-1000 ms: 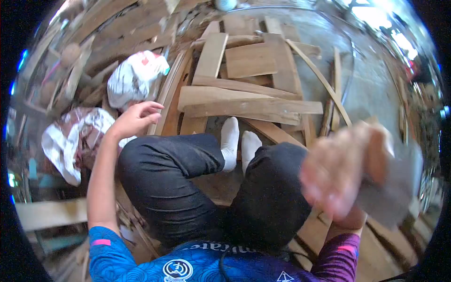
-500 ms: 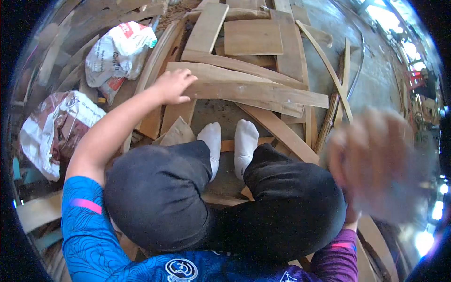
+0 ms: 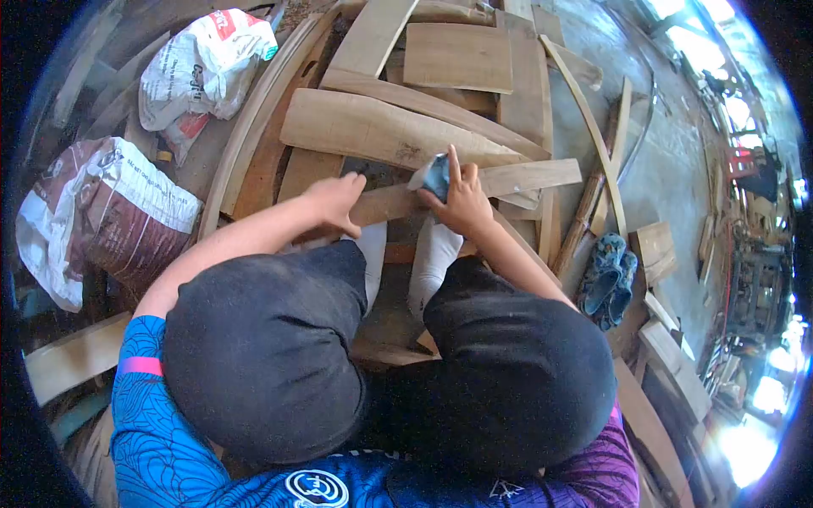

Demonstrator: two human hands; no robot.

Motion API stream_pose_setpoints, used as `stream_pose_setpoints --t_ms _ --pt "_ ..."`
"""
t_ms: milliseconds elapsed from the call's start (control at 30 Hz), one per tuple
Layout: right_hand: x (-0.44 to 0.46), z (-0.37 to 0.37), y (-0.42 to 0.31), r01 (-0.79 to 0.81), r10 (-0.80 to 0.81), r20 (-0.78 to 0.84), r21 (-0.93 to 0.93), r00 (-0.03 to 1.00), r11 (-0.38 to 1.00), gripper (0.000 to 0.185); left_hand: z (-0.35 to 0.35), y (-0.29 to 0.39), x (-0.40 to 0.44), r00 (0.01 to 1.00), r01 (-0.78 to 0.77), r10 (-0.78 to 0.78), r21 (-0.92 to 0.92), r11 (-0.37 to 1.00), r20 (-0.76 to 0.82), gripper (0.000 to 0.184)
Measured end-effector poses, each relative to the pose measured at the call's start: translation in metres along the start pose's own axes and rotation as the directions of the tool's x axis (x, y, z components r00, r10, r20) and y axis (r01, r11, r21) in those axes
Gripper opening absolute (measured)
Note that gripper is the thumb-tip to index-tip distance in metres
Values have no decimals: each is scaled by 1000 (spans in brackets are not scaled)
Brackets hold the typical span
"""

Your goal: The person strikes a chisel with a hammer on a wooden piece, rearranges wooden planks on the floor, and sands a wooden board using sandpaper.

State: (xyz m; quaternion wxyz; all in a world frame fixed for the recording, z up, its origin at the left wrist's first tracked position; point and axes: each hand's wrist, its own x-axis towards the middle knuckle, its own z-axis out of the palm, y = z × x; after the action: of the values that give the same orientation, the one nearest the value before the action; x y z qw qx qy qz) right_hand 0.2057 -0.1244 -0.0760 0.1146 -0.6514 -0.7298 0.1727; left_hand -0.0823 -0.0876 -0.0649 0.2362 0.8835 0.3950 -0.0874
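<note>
Narrow board point(image 3: 529, 176) between the two hands, with a grey-blue piece point(image 3: 437, 176) at the right one

The narrow board lies aslant above the person's lower legs, near other loose boards. The left hand point(image 3: 334, 201) is at its left end, with thumb and fingers spread apart on the two sides of it; how firmly they press, I cannot tell. The right hand point(image 3: 464, 199) is over the middle part of the board, the forefinger pointing out straight and the thumb bent inward. It pinches the grey-blue piece, which looks thin and bent, maybe a sheet; its lower edge is hidden, so I cannot tell whether it touches the wood.

In my judgement, the step in hand is to steady the board with the left hand while the right hand brings the piece to its face. From this position, a next move would call for a firm left hold and a flat, even contact of the piece, with fingertips away from the rough edges. The free boards could slip, so light pressure seems wiser. A wider board point(image 3: 364, 127) lies just beyond.
</note>
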Motion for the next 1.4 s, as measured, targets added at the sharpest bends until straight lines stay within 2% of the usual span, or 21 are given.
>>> stream_pose_setpoints --t_ms 33,100,167,200,267,300,367,400,467,600,733,833,900,1033,1100,1133,1200,1267,1333,1367,1400 --pt "-7 -4 13 -16 14 -17 -106 1000 994 100 10 8 -7 997 -44 41 -47 998 -62 86" --pt "-19 -24 30 -103 99 -26 -284 995 953 84 18 20 -16 998 -39 49 -239 970 33 81" --pt "-27 -19 54 -186 159 -106 -349 982 918 79 17 26 -21 997 -30 53 -318 948 63 76" --pt "-28 -10 60 -243 206 -147 -308 967 920 75 18 24 -20 998 -20 37 -330 944 45 76" --pt "-28 8 66 -55 -41 -243 -373 969 926 76 21 18 -18 998 -49 60 -296 954 30 79" --pt "-31 8 51 84 -131 -121 -331 984 940 78 22 18 -18 998 -32 44 -313 949 34 79" --pt "-44 16 16 354 -361 -28 -140 932 925 81 23 20 -19 996 -10 37 -312 950 82 78" --pt "-48 12 1 390 -392 -28 -58 920 919 79 29 17 -19 996 -7 37 -336 942 82 78" --pt "-31 14 29 502 -502 2 -32 865 864 73 29 12 -19 997 -4 29 -325 946 73 77" --pt "-33 -3 68 418 -424 -52 -95 904 903 62 9 10 -16 997 29 -9 -249 968 80 76" --pt "-35 -5 77 356 -360 -61 -60 931 932 72 -3 14 -17 994 66 -47 -213 975 94 75" --pt "-41 -6 81 156 -168 -196 -76 966 985 80 -2 13 -16 995 65 -44 -231 971 93 75" --pt "-47 -22 78 167 -187 -66 -232 980 958 81 -1 12 -15 994 68 -48 -229 971 93 74" --pt "-41 -21 92 234 -246 -16 -243 969 941 77 4 9 -13 995 52 -28 -255 966 97 75" --pt "-36 -24 103 197 -198 15 -173 980 965 73 1 11 -16 995 64 -43 -264 962 86 75" --pt "-37 -24 100 190 -192 -58 -32 980 981 80 -2 14 -17 995 73 -51 -254 964 91 75" --pt "-33 -17 96 154 -155 -104 -19 982 988 77 1 8 -14 994 58 -31 -269 961 102 76" --pt "-30 -11 81 224 -224 -119 -19 967 974 74 4 7 -12 996 41 -21 -230 972 89 77" --pt "-29 -5 50 430 -432 -30 -54 901 901 70 3 9 -15 995 59 -37 -246 967 92 77" --pt "-26 4 43 528 -526 41 -52 849 848 70 2 10 -17 995 70 -52 -234 970 81 77" --pt "-24 16 46 661 -648 131 -165 750 732 68 -2 12 -21 996 74 -58 -254 964 70 77"
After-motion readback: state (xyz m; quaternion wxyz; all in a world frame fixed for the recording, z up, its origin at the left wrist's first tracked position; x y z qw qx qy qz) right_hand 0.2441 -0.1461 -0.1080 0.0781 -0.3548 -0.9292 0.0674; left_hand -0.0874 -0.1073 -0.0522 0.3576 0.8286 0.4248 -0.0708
